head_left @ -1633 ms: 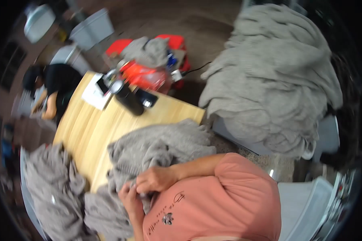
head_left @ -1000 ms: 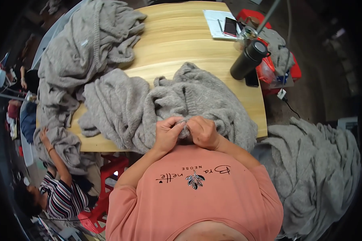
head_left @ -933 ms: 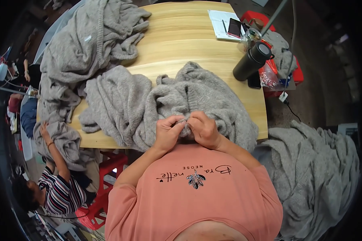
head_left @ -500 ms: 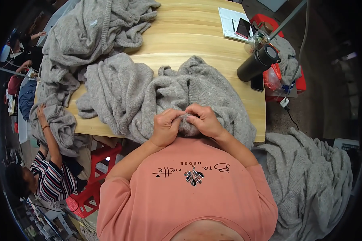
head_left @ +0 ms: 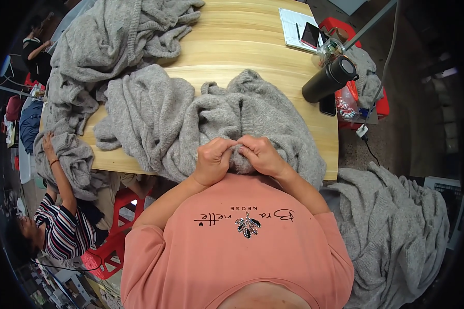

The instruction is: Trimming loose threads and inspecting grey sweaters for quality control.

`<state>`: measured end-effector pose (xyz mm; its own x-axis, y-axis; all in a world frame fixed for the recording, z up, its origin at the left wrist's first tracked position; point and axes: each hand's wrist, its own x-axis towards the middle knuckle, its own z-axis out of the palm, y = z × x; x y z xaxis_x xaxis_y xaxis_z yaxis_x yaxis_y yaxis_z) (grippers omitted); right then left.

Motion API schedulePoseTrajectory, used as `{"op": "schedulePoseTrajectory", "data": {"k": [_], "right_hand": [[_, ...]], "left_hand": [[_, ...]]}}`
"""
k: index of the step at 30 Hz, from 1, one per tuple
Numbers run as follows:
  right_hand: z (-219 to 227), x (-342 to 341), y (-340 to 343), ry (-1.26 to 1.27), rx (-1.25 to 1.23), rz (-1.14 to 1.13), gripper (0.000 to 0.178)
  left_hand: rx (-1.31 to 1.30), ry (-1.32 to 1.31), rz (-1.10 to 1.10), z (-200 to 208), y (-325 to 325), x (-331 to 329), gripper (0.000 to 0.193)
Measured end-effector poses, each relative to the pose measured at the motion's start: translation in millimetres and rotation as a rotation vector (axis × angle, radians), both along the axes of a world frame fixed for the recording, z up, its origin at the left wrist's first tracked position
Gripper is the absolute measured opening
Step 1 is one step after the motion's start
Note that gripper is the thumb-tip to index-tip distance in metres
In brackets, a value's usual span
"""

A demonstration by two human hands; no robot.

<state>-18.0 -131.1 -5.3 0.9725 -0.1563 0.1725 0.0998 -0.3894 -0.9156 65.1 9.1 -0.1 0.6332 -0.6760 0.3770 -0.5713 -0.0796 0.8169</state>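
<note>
A grey knitted garment (head_left: pixel 276 116) lies bunched over the table's near edge, against my body. My left hand (head_left: pixel 213 162) is closed, its thumb and forefinger pinching a small bit of the knit. Right beside it my right hand (head_left: pixel 261 155) pinches the same spot, with the fingertips of both hands almost meeting. Whatever fine detail sits between the fingertips is too small to make out. More of the knit spreads left of my hands in thick folds (head_left: pixel 149 116).
Grey knitwear is heaped at the table's far left (head_left: pixel 100 41) and beside me at right (head_left: pixel 392 232). A black flask (head_left: pixel 329 80), a phone (head_left: pixel 311 36) and a notebook (head_left: pixel 291 23) lie right on the wooden table (head_left: pixel 232 46). A co-worker in stripes (head_left: pixel 69 232) handles knitwear at left.
The whole view has shifted slightly to the left. Both my hands keep their pinch on the knit, nearly unmoved. Another person shows more fully at the far left.
</note>
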Motion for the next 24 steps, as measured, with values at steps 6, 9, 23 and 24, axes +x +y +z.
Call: {"op": "schedulePoseTrajectory", "data": {"k": [6, 9, 23, 24], "right_hand": [[0, -1, 16, 0.042, -0.131, -0.206, 0.014], [-1, 2, 20, -0.040, -0.169, -0.282, 0.015], [-1, 10, 15, -0.436, -0.482, -0.385, 0.012], [0, 10, 13, -0.464, -0.502, -0.386, 0.012]], "left_hand": [[-0.031, -0.124, 0.013, -5, -3, 3, 0.016], [-0.053, -0.193, 0.035, -4, -5, 4, 0.015], [-0.261, -0.298, -0.018, -2, -9, -2, 0.013], [-0.265, -0.295, -0.018, -1, -10, -2, 0.013]]}}
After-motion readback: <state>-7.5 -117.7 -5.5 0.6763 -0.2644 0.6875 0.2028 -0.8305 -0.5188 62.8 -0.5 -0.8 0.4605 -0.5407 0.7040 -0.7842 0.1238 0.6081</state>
